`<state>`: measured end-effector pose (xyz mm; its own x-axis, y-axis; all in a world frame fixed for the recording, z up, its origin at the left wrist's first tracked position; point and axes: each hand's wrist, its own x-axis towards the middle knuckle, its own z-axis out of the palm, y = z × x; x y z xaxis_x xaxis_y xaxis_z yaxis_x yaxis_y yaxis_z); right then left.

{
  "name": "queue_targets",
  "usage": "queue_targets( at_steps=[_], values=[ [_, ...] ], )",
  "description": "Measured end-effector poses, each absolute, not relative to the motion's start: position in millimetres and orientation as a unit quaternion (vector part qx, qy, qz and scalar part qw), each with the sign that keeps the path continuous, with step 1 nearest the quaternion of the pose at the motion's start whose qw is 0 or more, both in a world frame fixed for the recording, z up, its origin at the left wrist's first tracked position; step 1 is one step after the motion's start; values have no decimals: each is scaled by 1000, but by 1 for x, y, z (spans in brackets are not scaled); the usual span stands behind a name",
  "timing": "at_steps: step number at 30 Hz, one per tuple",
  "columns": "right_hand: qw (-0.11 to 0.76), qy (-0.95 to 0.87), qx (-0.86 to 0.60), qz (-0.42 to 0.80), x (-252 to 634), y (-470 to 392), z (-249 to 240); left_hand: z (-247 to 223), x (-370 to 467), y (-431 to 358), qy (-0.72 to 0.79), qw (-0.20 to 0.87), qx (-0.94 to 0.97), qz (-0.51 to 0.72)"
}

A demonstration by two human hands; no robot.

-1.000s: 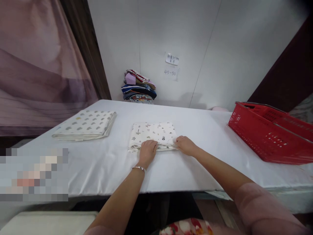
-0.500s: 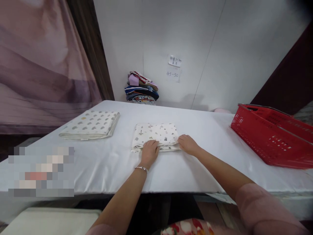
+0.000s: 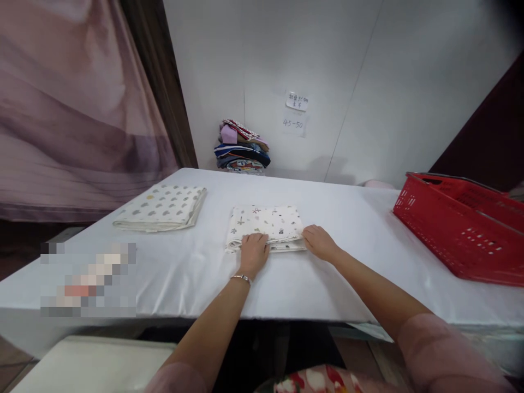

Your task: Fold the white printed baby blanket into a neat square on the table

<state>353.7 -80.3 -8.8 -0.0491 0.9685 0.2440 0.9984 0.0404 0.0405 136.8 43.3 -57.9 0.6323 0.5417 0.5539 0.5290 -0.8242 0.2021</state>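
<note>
A white cloth (image 3: 264, 219) with small printed motifs lies folded in layers near the middle of the table. My left hand (image 3: 254, 254) is closed over its near edge, left of centre, fingers on top and the thumb partly hidden. At the near right corner, my right hand (image 3: 321, 243) pinches the upper layers, which stand slightly apart from the layer below. To the left rests another folded cloth (image 3: 164, 206), white with rows of grey prints and one yellow print; neither hand touches it.
A red plastic basket (image 3: 458, 234) stands at the table's right end. Against the wall sits a stack of folded fabrics (image 3: 242, 147). The white-covered table (image 3: 204, 289) has a blurred-out patch at left. A pale stool-like surface (image 3: 94, 363) is below the near left edge.
The whole view has shifted slightly, so things appear a little farther right. Both hands keep their places on the patterned cloth, with hardly any visible movement.
</note>
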Motion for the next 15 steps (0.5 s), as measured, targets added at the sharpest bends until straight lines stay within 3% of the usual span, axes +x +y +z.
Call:
queue_targets(
  at_steps=[5, 15],
  values=[
    [122, -709, -687, -99, 352, -79, -8, -50, 133, 50, 274, -10, 916, 292],
    [132, -707, -692, -52, 358, -77, -9, -53, 121, 63, 256, 67, 914, 308]
  ],
)
